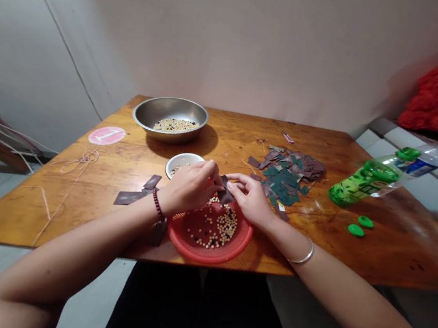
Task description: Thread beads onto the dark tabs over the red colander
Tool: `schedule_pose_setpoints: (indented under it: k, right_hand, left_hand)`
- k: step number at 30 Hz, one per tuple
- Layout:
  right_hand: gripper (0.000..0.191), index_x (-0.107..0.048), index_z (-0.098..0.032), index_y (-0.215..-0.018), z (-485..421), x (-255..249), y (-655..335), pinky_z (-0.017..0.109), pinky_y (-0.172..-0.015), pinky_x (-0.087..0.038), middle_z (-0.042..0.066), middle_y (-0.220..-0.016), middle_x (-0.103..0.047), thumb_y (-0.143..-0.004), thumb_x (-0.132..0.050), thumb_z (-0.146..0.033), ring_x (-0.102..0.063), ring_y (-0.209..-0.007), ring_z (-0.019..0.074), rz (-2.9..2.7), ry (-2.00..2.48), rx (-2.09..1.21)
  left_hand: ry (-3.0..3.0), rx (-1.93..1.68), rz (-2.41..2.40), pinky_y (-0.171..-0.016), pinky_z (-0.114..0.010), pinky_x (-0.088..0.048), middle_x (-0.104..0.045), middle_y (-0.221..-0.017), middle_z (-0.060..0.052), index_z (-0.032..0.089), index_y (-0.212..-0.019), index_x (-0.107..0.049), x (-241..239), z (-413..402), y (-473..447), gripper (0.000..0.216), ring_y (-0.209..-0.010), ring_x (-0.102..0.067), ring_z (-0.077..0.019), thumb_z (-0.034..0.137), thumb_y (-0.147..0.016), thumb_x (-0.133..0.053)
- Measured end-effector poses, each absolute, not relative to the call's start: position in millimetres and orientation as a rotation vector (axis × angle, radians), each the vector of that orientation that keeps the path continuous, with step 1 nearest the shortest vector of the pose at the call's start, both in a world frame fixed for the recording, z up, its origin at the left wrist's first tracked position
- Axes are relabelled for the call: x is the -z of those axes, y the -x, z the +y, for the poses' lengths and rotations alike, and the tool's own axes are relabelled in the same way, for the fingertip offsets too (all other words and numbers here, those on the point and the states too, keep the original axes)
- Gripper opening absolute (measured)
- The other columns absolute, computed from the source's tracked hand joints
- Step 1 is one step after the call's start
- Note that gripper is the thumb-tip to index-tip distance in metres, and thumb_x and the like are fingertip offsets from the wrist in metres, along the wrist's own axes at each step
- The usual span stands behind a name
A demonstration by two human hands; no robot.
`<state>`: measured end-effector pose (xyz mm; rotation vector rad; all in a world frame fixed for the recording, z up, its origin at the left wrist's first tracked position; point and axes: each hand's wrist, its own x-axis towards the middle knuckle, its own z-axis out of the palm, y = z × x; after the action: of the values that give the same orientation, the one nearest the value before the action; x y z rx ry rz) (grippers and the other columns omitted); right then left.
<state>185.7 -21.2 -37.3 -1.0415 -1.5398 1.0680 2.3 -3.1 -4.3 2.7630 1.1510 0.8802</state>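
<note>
My left hand (192, 186) and my right hand (250, 198) meet above a red basket (189, 243) of pale beads near the table's front edge. Both pinch the same small dark card piece (226, 193), fingers closed on it. A dark bead bracelet circles my left wrist and a silver bangle my right. A small white bowl (183, 160) with a few beads stands just behind my left hand. Right of my right hand lies a heap of green and purple card pieces (289, 177).
A steel bowl (171, 111) of beads sits at the back. Loose dark cards (136, 192), string (76, 162) and a pink round tag (107, 135) lie left. Two plastic bottles (371, 179) lie on their sides at the right, green caps (360, 226) beside them. Red fabric is piled beyond.
</note>
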Motion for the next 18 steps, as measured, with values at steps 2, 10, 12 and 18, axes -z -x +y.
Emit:
schedule_pose_setpoints:
  k: [2,10,12,18]
  right_hand:
    - [0.028,-0.062,-0.015,-0.101,-20.9,37.8,-186.1,0.027,-0.069,-0.051,0.007,-0.088,-0.070,-0.083,-0.056,-0.034,-0.065,-0.073,0.0146,-1.550,1.041,-1.063]
    - [0.027,-0.062,-0.015,-0.102,-21.2,38.9,-186.7,0.027,-0.069,-0.051,0.007,-0.086,-0.070,-0.084,-0.055,-0.033,-0.064,-0.073,0.0148,-1.571,1.043,-1.050]
    - [0.027,-0.062,-0.015,-0.102,-21.2,39.2,-186.8,0.028,-0.069,-0.051,0.007,-0.084,-0.070,-0.084,-0.055,-0.034,-0.064,-0.072,0.0150,-1.573,1.051,-1.046]
    - [0.027,-0.062,-0.015,-0.102,-21.0,39.4,-186.6,0.028,-0.070,-0.052,0.007,-0.087,-0.070,-0.083,-0.056,-0.034,-0.065,-0.074,0.0154,-1.572,1.058,-1.025]
  left_hand:
    - [-2.762,-0.895,1.204,-0.065,-0.027,-0.042,-0.064,-0.087,-0.004,0.018,-0.088,-0.046,4.2,-3.5,-2.3,0.015,-0.075,-0.059,-0.0158,0.026,-0.081,-0.056]
    - [-2.762,-0.867,1.241,-0.066,-0.027,-0.043,-0.064,-0.088,-0.005,0.018,-0.088,-0.047,2.3,-4.1,-2.8,0.013,-0.076,-0.060,-0.0165,0.027,-0.082,-0.054]
    - [-2.756,-0.862,1.210,-0.066,-0.027,-0.042,-0.064,-0.088,-0.004,0.018,-0.088,-0.047,2.2,-4.3,-2.9,0.013,-0.076,-0.060,-0.0163,0.028,-0.082,-0.054]
    - [-2.749,-0.862,1.230,-0.065,-0.027,-0.042,-0.063,-0.087,-0.004,0.018,-0.088,-0.047,2.1,-4.8,-3.0,0.013,-0.075,-0.059,-0.0164,0.026,-0.081,-0.055]
